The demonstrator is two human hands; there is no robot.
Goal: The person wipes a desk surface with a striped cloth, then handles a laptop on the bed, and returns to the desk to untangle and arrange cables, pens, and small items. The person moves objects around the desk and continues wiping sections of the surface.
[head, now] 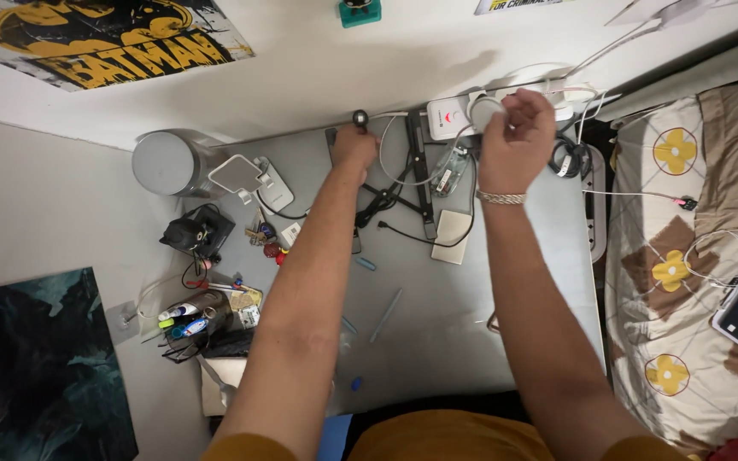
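White charger plug (482, 109) sits at the far edge of the bench (437, 333), right at the white power strip (471, 115) against the wall. I've got my right hand (518, 128) curled closed around it, fingers wrapped over the body. My left hand (354, 145) is out at the back too, fist closed on a small black knob-like piece (360, 117); what it belongs to I can't tell from here. Cables (403, 183) loop between both hands, over a black folding stand (420, 179). To do this cleanly, I'd judge: grip the plug body, not the cord, keep it square to the strip, and watch the loose loops near the grey cylinder (168, 162) and pen clutter (198, 316).
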